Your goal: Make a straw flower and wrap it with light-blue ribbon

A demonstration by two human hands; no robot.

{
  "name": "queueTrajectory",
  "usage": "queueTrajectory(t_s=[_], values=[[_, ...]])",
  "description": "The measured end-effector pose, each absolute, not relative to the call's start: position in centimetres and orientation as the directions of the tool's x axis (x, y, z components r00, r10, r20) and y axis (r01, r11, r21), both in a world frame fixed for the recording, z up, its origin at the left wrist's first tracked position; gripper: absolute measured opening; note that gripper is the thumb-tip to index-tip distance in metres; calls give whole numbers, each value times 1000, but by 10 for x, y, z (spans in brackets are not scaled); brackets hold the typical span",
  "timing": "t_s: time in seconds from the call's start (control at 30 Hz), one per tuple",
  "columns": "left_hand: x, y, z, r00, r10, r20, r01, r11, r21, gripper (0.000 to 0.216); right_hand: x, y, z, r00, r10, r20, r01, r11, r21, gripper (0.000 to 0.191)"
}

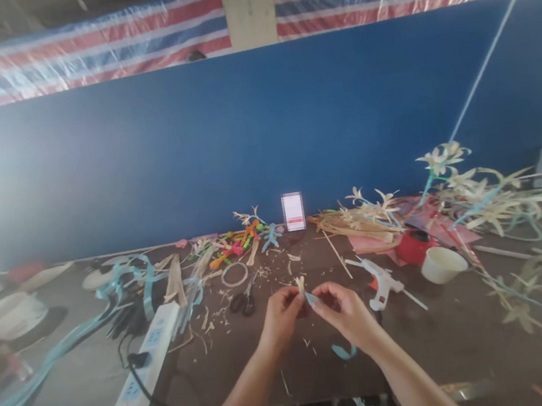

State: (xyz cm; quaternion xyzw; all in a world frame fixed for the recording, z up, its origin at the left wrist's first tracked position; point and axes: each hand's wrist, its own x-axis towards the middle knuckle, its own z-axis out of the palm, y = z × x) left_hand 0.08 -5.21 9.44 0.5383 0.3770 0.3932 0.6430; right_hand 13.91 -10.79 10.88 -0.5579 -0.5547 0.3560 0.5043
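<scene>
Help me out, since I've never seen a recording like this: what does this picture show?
There is no machine: these are a person's bare left hand and right hand, seen from a camera worn on that person's head, facing forward and down. The left pinches a small cream-coloured piece; the right holds a pale blue piece beside it. On the dark brown table lie a white glue gun, a long white plastic power strip, dark-handled scissors and, at the right, thin-petalled cream flowers.
</scene>
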Motion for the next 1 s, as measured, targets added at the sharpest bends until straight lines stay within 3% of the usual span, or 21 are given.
queueTrajectory(t_s=[0.5,0.77,1.0], values=[[-3,-55,86,327,945,-14,-62,36,997,17,129,-95,110,104,984,144,396,91,-914,17],[1,-59,79,233,973,-4,-152,40,988,23,111,-104,102,175,956,236,465,131,-876,18],[1,-64,84,136,979,151,30,-157,987,19,102,-110,104,168,925,340,574,189,-797,21]])
